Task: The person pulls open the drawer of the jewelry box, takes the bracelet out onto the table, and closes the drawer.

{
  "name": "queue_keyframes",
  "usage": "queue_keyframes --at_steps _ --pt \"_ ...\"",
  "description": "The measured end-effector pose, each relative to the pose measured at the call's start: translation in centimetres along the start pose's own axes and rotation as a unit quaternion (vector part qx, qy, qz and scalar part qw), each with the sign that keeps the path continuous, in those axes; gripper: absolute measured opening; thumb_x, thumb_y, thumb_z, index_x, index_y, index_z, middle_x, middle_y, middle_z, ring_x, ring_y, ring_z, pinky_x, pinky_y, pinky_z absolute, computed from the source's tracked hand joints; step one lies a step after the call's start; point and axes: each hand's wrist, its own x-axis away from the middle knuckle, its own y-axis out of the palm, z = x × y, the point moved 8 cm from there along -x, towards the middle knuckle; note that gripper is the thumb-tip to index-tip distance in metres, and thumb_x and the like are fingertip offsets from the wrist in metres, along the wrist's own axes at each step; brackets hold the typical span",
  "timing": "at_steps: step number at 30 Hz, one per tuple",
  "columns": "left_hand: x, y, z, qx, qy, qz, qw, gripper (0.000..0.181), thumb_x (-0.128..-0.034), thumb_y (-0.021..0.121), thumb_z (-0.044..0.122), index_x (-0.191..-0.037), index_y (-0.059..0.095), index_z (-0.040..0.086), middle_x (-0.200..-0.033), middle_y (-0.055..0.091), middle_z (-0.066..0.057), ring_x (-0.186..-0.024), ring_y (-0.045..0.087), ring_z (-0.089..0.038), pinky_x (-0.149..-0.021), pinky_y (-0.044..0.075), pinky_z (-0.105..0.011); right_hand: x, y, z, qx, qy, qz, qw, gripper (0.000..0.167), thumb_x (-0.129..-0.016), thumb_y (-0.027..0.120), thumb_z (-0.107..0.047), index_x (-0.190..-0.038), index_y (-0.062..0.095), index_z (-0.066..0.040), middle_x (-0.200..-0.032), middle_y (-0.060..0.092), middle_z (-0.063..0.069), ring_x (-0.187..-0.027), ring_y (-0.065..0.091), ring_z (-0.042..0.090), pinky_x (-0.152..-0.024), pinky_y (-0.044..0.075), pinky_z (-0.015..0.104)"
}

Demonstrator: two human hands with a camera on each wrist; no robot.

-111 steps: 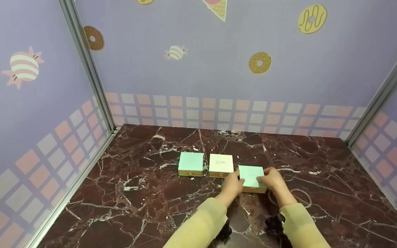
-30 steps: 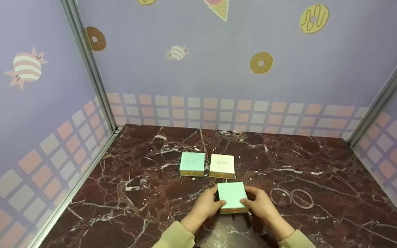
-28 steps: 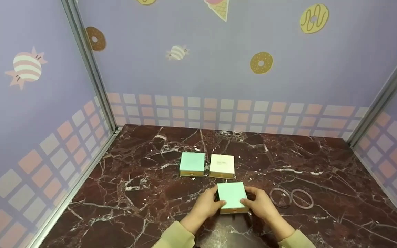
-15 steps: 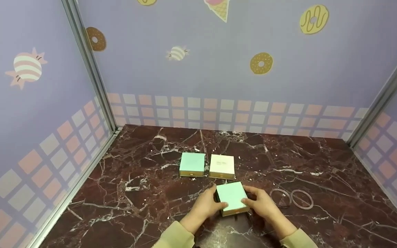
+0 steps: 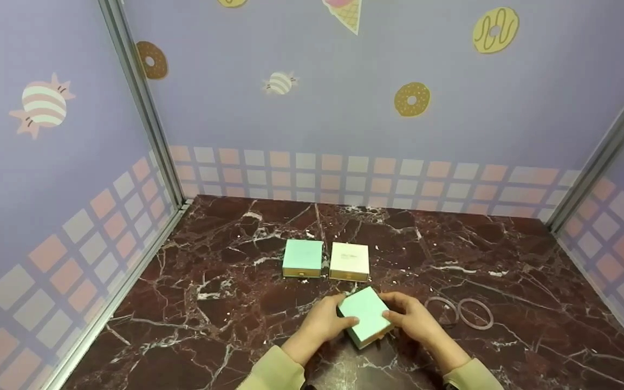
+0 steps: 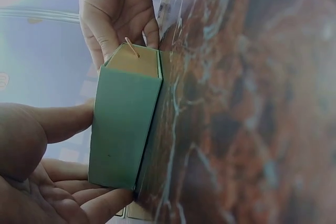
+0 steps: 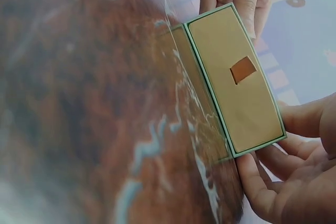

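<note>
Both hands hold a mint-green box (image 5: pixel 366 316) turned at an angle near the front of the marble table. The left hand (image 5: pixel 321 325) pinches its left side, thumb on the top edge; the right hand (image 5: pixel 415 319) pinches the right side likewise. The left wrist view shows the box's plain green side (image 6: pixel 123 124) between the left hand's thumb and fingers (image 6: pixel 107 203). In the right wrist view, the yellow drawer front (image 7: pixel 231 77) with a small orange-brown tab (image 7: pixel 243 70) faces the camera, the right hand (image 7: pixel 299 166) at one end.
A second mint-green box (image 5: pixel 302 257) and a cream box (image 5: pixel 349 261) stand side by side behind the held box. Two pale rings lie to the right, the outer ring (image 5: pixel 489 319) beyond the right hand. Patterned walls enclose the marble table (image 5: pixel 209 325).
The held box came from the right of the cream box toward the front, then turned so its drawer front faces more to the right. The two rings are now uncovered by the right arm.
</note>
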Motion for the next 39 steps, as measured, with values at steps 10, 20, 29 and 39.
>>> queue_keyframes --at_steps 10,20,29,39 --pt "0.0 0.4 0.2 -0.004 0.017 0.002 0.9998 0.058 -0.0912 0.079 0.017 -0.142 0.058 -0.004 -0.14 0.063 -0.024 -0.128 0.063 -0.04 -0.105 0.055 -0.053 0.2 0.0 -0.4 0.027 -0.004 0.003 0.9996 0.042 -0.099 0.062 -0.007 -0.137 0.059 0.01 -0.131 0.066 0.031 -0.103 0.068 0.022 -0.08 0.055 0.02" --pt "0.2 0.4 0.1 -0.001 0.018 0.007 0.9998 0.059 -0.0911 0.079 0.018 -0.142 0.058 -0.003 -0.142 0.062 -0.026 -0.131 0.059 -0.043 -0.108 0.052 -0.056 1.5 -2.7 -2.5 0.142 0.069 0.134 0.9783 0.017 -0.096 0.068 -0.009 -0.106 0.071 0.005 -0.092 0.075 0.016 -0.077 0.072 0.022 -0.067 0.058 0.03" --pt "0.2 0.1 0.3 0.006 0.024 0.011 0.9996 0.06 -0.0902 0.08 0.018 -0.142 0.058 -0.004 -0.142 0.061 -0.026 -0.131 0.06 -0.043 -0.108 0.052 -0.056 2.3 -1.4 -2.4 0.146 0.107 0.004 0.9834 0.029 -0.098 0.067 -0.013 -0.075 0.072 0.004 -0.064 0.072 0.011 -0.051 0.066 0.013 -0.051 0.06 0.028" --pt "0.2 0.2 0.2 0.008 0.018 0.003 0.9998 0.069 -0.0877 0.083 0.019 -0.145 0.054 -0.005 -0.146 0.059 -0.024 -0.135 0.057 -0.043 -0.111 0.05 -0.055 2.1 -0.6 -2.0 0.143 0.093 0.004 0.9853 0.025 -0.095 0.069 -0.013 -0.077 0.075 0.004 -0.064 0.073 0.011 -0.053 0.065 0.01 -0.048 0.051 0.019"
